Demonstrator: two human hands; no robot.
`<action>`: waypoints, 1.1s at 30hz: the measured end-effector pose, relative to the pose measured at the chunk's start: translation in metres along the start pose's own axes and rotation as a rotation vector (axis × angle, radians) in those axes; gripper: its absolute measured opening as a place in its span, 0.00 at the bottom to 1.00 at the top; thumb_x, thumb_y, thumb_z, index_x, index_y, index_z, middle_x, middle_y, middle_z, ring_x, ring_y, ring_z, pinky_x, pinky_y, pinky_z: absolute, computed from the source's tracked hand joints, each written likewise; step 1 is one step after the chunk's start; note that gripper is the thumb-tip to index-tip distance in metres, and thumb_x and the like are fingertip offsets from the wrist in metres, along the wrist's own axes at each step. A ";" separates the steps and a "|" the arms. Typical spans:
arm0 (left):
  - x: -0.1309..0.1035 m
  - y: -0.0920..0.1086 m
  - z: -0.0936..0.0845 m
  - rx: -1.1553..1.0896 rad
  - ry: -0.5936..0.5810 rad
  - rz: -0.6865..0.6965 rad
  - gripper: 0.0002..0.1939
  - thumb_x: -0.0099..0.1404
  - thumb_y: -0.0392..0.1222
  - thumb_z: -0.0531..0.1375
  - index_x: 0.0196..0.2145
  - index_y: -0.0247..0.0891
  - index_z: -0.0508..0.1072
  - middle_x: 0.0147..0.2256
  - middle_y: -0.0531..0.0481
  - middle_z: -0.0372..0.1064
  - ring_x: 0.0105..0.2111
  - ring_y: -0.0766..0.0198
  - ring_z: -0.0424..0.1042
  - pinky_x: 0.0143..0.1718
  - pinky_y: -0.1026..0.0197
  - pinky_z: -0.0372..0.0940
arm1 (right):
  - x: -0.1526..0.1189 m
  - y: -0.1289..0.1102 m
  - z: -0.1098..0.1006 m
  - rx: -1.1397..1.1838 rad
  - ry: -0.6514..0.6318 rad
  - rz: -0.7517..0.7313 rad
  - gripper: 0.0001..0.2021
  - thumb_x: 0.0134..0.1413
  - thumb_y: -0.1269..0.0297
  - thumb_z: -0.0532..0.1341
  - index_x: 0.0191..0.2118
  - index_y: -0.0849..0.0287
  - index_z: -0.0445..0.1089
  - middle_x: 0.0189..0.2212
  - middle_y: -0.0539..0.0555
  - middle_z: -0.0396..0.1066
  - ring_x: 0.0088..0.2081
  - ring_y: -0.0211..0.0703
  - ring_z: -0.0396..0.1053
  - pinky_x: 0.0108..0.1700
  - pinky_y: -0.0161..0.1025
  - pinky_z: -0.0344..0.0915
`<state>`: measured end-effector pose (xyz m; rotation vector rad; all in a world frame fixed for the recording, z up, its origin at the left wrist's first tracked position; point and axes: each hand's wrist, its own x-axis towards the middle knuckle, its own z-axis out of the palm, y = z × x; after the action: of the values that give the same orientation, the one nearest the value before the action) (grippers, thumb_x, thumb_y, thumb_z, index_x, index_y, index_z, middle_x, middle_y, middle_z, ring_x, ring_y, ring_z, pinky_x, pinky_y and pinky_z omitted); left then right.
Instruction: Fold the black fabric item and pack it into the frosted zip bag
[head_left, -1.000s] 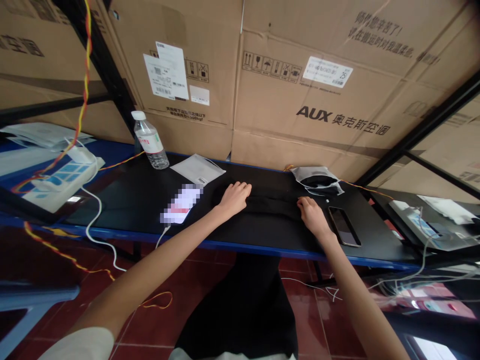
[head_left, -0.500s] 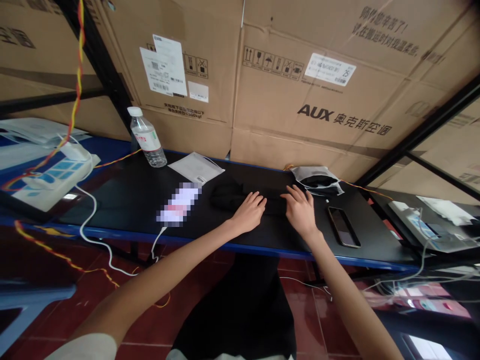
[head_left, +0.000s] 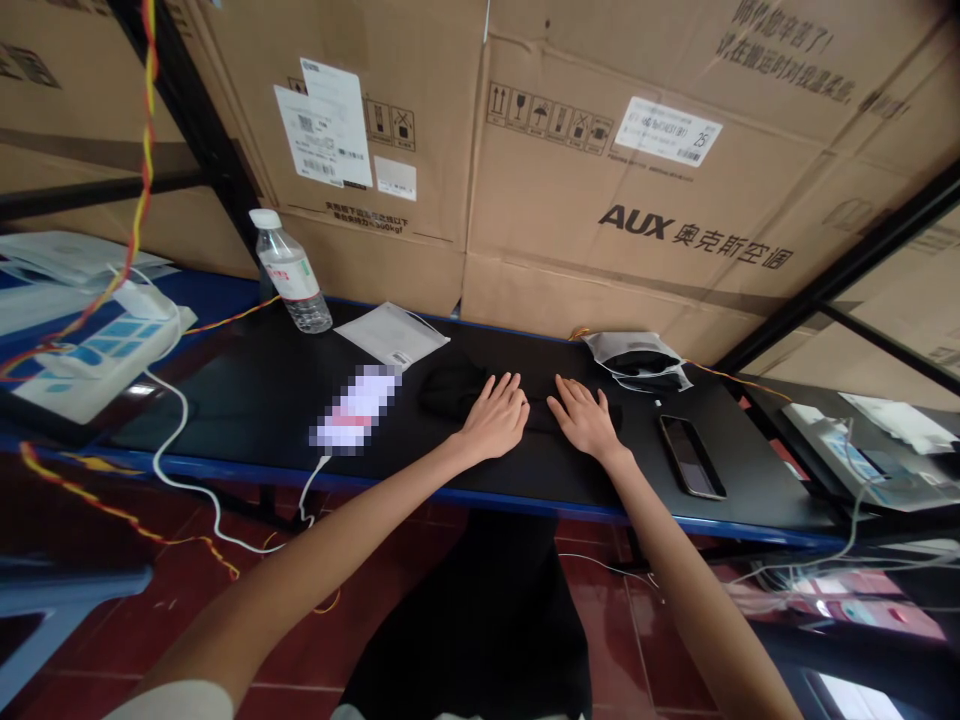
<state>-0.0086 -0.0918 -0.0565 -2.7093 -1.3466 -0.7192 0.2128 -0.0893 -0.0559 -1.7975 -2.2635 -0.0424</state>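
A black cloth item (head_left: 452, 390) lies on the black tabletop (head_left: 232, 400), hard to tell apart from it. My left hand (head_left: 496, 416) rests palm down on its middle, fingers stretched out. To the right, my right hand (head_left: 585, 415) lies flat on the cloth too, its fingers spread. A gap separates the two hands. Behind my right hand sits a translucent pouch (head_left: 637, 358) with black material inside. A flat translucent bag (head_left: 394, 337) lies behind and left of the cloth.
A water bottle (head_left: 292, 275) stands at the back left. The lit phone (head_left: 356, 410) has a white cable; a dark phone (head_left: 691, 457) lies at the right. Power strips (head_left: 112, 350) and cables lie at the left. Cardboard boxes (head_left: 555, 210) rise behind the table.
My right hand has moved left, nearer to my left hand, and now lies flatter on the cloth. My left hand has shifted only slightly.
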 end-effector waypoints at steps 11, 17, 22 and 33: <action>0.007 -0.021 0.001 -0.071 0.096 -0.013 0.27 0.77 0.45 0.47 0.67 0.32 0.63 0.58 0.34 0.67 0.68 0.45 0.55 0.68 0.40 0.52 | 0.005 -0.001 0.001 -0.096 -0.016 0.100 0.32 0.74 0.49 0.37 0.73 0.60 0.53 0.74 0.67 0.46 0.74 0.62 0.41 0.65 0.81 0.31; 0.015 -0.024 0.012 -0.088 0.062 -0.012 0.23 0.77 0.39 0.44 0.57 0.29 0.73 0.62 0.34 0.67 0.68 0.50 0.60 0.70 0.41 0.53 | 0.018 -0.039 -0.008 -0.050 0.122 -0.148 0.30 0.75 0.53 0.38 0.74 0.60 0.51 0.75 0.60 0.41 0.75 0.56 0.40 0.71 0.70 0.32; 0.001 -0.011 -0.010 -0.151 0.212 -0.036 0.17 0.75 0.36 0.47 0.48 0.32 0.75 0.60 0.35 0.69 0.69 0.49 0.57 0.68 0.41 0.58 | 0.023 -0.060 0.005 0.044 -0.074 -0.087 0.28 0.75 0.48 0.38 0.75 0.42 0.44 0.75 0.53 0.43 0.75 0.57 0.43 0.67 0.78 0.39; -0.080 0.002 -0.082 -1.663 0.498 -1.286 0.05 0.61 0.36 0.62 0.36 0.33 0.72 0.42 0.32 0.75 0.46 0.48 0.78 0.48 0.50 0.75 | 0.017 -0.066 0.001 0.142 0.023 -0.439 0.28 0.76 0.53 0.42 0.76 0.48 0.41 0.73 0.51 0.48 0.74 0.47 0.45 0.73 0.57 0.43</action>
<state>-0.0808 -0.1716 -0.0166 -0.8361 -2.8490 -3.3443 0.1460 -0.0887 -0.0445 -1.2003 -2.5276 0.0172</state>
